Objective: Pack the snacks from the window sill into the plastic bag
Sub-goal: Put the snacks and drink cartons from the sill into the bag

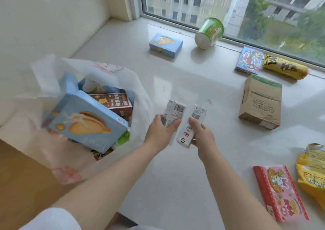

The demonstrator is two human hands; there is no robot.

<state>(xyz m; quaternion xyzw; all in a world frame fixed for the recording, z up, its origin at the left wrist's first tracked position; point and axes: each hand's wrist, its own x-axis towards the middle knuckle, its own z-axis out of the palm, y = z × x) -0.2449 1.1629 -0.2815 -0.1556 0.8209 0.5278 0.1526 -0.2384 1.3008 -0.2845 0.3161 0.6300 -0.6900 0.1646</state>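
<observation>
A pale window sill [175, 82] filled the view. Left of the hands, a white plastic bag [123, 78] stood open on it, holding a large blue biscuit box [88, 120] and a brown box [114, 103]. Beyond and right of the hands lay a cardboard box [260, 101], a tipped green cup [209, 33], a small blue box [166, 45], a cartoon box [249, 60] and a yellow packet [284, 68]. Nearer, to the right, lay a pink box [279, 192] and a yellow bag [313, 173]. The left hand [160, 133] gripped one small white carton [175, 111]; the right hand [202, 136], just beside it, gripped a second white carton [191, 126], fingers curled round each.
</observation>
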